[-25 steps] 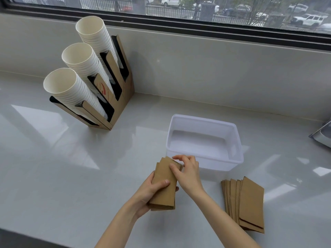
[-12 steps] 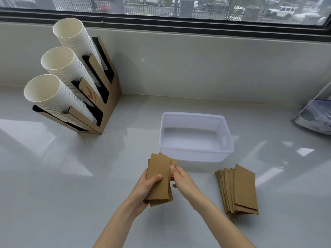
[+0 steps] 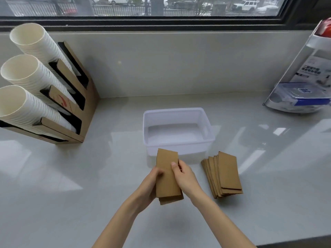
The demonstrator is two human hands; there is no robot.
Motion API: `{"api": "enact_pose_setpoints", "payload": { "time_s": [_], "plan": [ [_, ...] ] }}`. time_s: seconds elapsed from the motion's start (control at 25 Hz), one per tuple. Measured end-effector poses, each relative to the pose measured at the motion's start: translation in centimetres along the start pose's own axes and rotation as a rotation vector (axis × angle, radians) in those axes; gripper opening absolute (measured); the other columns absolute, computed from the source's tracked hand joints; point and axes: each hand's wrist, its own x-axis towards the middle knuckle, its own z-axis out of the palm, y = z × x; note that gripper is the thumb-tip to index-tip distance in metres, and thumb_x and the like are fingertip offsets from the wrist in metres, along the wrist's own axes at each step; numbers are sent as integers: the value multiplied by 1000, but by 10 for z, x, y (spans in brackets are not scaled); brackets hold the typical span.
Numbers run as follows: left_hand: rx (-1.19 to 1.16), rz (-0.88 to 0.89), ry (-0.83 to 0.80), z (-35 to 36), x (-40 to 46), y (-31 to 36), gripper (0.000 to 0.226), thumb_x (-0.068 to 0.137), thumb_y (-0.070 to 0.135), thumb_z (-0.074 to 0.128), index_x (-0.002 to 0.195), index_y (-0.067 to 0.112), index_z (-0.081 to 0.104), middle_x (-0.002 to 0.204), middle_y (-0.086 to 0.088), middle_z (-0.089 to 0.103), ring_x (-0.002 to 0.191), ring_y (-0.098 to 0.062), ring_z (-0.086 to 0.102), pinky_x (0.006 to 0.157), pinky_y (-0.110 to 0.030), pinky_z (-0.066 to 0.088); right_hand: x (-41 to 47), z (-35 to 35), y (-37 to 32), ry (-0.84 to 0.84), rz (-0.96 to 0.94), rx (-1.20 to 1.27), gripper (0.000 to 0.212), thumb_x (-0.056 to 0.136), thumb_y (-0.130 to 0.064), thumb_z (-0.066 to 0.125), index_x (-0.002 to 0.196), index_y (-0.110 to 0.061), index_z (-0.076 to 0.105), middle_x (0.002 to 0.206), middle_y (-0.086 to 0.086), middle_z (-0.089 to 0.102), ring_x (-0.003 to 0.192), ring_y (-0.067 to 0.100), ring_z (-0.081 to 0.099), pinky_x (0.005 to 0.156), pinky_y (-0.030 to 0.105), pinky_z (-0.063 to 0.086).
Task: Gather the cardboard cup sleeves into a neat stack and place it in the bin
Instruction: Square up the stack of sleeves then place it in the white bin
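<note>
A small stack of brown cardboard cup sleeves (image 3: pixel 167 178) is held above the counter between both hands. My left hand (image 3: pixel 149 185) grips its left edge and my right hand (image 3: pixel 184 176) grips its right edge, thumb on top. A second, fanned pile of sleeves (image 3: pixel 223 174) lies flat on the counter to the right. The white plastic bin (image 3: pixel 176 115) stands just behind the held stack, with nothing inside it.
A cardboard holder with three tilted stacks of white paper cups (image 3: pixel 43 97) stands at the left. A clear stand with packaged items (image 3: pixel 304 86) leans at the right. A low wall and window run along the back of the glossy counter (image 3: pixel 89 194).
My right hand moved from the stack's top corner down to its right edge, and the held sleeves look more squared up. The view has shifted right and closer.
</note>
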Motion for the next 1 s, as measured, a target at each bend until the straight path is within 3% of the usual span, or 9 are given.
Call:
{"api": "enact_pose_setpoints", "payload": {
  "time_s": [0.2,0.4,0.56,0.68,0.76,0.92,1.0],
  "plan": [
    [53,40,-6,30,15,3,29,93,20,39,120,19,47,116,-5,61,104,-21,60,82,-32,53,1,-41,0,23,-39,63,33,94,-30,41,120,-12,53,103,0,62,94,16,59,76,26,49],
    [145,125,47,75,34,4,30,92,20,47,122,18,45,111,-1,62,102,-16,61,91,-39,52,9,-92,5,107,-35,149,32,93,-25,45,122,-11,48,90,-6,57,83,11,57,66,17,47],
    [182,157,62,105,48,1,25,92,22,47,116,20,53,107,1,62,97,-10,61,77,-29,57,16,-130,13,136,-28,115,32,93,-26,45,122,-12,46,92,-2,56,83,14,56,68,21,46],
    [216,150,96,125,58,-4,24,91,23,49,114,20,56,110,-5,60,102,-17,59,83,-36,57,20,-155,21,137,-32,46,32,92,-27,47,122,-13,48,93,-2,58,85,15,57,69,23,48],
    [257,147,152,137,64,-8,29,90,22,52,119,17,55,100,-2,58,97,-18,58,85,-41,56,21,-168,27,127,-18,11,33,92,-27,48,121,-13,49,99,1,59,89,17,57,74,26,46],
    [395,175,311,155,71,-18,36,87,24,56,123,21,51,92,5,54,84,-12,57,61,-18,54,24,-184,38,125,6,-113,35,92,-28,47,123,-12,49,110,5,58,93,17,53,78,27,43],
    [449,189,375,160,75,-21,36,86,24,57,122,19,51,88,5,54,83,-13,57,61,-15,48,27,-187,42,128,-1,-199,37,92,-29,47,124,-12,48,119,9,57,95,17,52,80,27,43]
  ]
}}
